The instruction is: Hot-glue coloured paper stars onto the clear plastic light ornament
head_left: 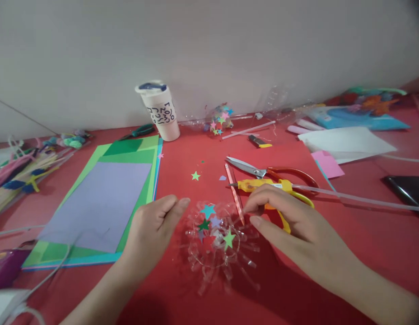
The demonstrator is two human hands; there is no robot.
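A clear plastic piece with fringed, spread strips lies on the red table in front of me. Paper stars in blue, green, purple and red sit at its middle. My left hand is at its left side, fingers curled and thumb pressed to the index finger; anything in that pinch is too small to make out. On the other side is my right hand, its thumb and bent index finger slightly apart with nothing visible between them. A pink pencil and a yellow glue gun lie just beyond the right fingertips.
Red-handled scissors lie behind the glue gun. Stacked coloured paper is at left. A white cup stands near the wall beside a star-covered clear ornament. A cutter, white paper and a black device are rightward.
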